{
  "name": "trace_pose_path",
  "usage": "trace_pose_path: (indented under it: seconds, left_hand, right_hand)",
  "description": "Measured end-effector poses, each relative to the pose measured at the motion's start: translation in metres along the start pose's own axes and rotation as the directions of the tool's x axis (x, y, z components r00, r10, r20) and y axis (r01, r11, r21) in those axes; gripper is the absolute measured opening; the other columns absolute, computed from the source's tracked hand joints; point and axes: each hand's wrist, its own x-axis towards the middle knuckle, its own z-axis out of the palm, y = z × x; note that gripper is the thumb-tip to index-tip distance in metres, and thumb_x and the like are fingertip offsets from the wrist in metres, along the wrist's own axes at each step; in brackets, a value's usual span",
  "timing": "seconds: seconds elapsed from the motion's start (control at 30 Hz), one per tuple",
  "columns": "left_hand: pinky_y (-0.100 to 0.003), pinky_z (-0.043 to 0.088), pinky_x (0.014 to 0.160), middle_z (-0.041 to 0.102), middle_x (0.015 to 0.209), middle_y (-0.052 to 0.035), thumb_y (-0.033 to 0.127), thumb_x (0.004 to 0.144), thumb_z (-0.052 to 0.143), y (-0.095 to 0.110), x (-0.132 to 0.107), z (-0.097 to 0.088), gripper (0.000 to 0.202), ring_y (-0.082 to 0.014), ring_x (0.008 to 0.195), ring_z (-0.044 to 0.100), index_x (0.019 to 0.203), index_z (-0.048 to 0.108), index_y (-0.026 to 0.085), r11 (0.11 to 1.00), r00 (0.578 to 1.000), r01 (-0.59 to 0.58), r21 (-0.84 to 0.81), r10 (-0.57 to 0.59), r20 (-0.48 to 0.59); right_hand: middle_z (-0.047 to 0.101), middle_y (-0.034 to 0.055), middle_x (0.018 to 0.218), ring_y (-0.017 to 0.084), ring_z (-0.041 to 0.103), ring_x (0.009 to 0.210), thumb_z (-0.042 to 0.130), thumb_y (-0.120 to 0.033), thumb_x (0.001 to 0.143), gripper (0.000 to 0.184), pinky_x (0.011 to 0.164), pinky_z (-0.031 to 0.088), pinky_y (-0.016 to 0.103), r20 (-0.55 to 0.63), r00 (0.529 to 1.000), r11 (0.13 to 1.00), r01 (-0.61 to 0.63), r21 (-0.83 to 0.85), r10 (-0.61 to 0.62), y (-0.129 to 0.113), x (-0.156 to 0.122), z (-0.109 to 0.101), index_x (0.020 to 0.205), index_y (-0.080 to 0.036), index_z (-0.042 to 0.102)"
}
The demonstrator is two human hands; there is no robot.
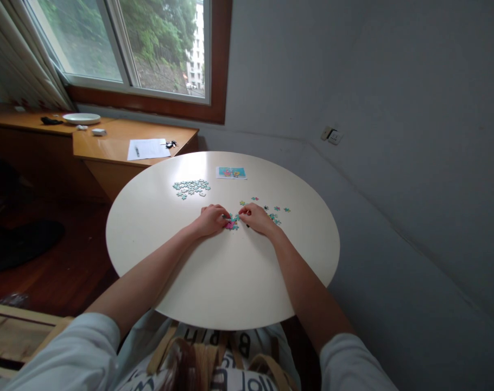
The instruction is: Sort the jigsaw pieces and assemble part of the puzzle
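A small joined cluster of jigsaw puzzle pieces [231,224], pink and teal, lies between my two hands on the white oval table [226,282]. My left hand [213,219] has its fingers curled together at the cluster's left edge, gripping a puzzle piece there. From the right, my right hand [257,218] pinches a puzzle piece against the cluster's upper right side. The held pieces are mostly hidden by my fingertips. More loose colourful pieces [275,218] lie just beyond and beside my right hand, partly covered by it.
A spread of pale teal puzzle pieces [191,188] lies at the back left of the table. Behind the cluster is a picture card [231,172]. A wooden desk [120,133] against the window holds a paper sheet [148,149], keys [171,144] and a white plate [81,118].
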Motion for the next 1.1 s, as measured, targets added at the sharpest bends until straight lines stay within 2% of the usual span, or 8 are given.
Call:
trace_pose_path:
  seconds: [0.13,1.1]
  left_hand:
    - [-0.037,0.04,0.095,0.068,0.102,-0.0034,0.021,0.076,0.056,-0.0015,0.0003,0.0009,0.02,-0.0222,0.098,0.058,0.087,0.072,0.024,1.0,1.0,-0.01,0.0,0.01,0.0]
    - [-0.037,0.04,0.096,0.068,0.102,-0.0026,0.02,0.076,0.055,-0.0014,-0.0002,0.0003,0.021,-0.0222,0.098,0.058,0.088,0.072,0.024,1.0,1.0,-0.012,-0.003,0.012,0.002]
  right_hand:
    - [0.062,0.0031,0.092,0.015,0.056,0.084,0.063,-0.025,0.074,0.021,0.078,0.042,0.025,0.055,0.998,0.999,0.037,0.018,-0.038,0.0042,-0.001,-0.004,0.092,-0.02,0.071]
    - [0.061,0.0036,0.09,0.015,0.055,0.082,0.062,-0.025,0.075,0.02,0.076,0.041,0.026,0.066,0.998,0.999,0.006,0.035,-0.008,-0.0023,-0.0028,-0.0059,0.091,-0.018,0.071]
